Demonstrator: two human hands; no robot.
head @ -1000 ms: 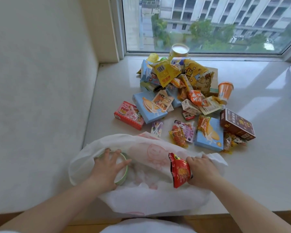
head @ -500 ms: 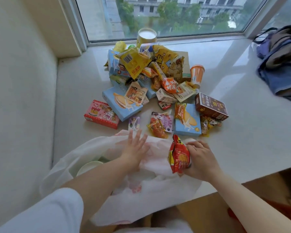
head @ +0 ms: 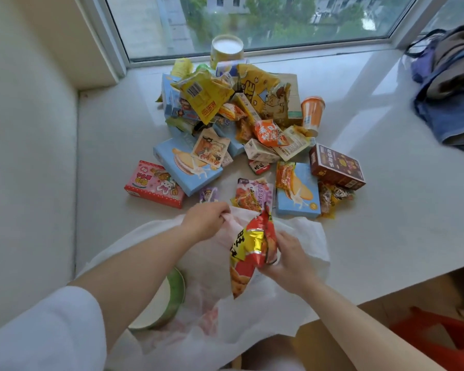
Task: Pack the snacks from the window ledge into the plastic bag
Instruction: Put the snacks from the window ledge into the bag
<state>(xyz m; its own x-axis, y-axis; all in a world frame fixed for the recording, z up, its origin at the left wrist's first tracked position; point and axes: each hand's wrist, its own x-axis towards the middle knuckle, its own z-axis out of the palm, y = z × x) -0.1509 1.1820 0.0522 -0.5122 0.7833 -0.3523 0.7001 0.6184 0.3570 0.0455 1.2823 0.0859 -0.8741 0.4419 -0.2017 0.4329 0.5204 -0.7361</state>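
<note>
Snack pile blocks the ledge's middle, from the window back to the bag edge. Bare window ledge left of the pile, between the pink box and the wall: free lane. Right side open past the brown box until the clothes heap at far right. Near the plastic bag mouth, both hands and the red packet crowd the opening.

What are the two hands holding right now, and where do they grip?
The right hand holds a red snack packet by its side edge. The left hand pinches the plastic bag at its far rim.
</note>
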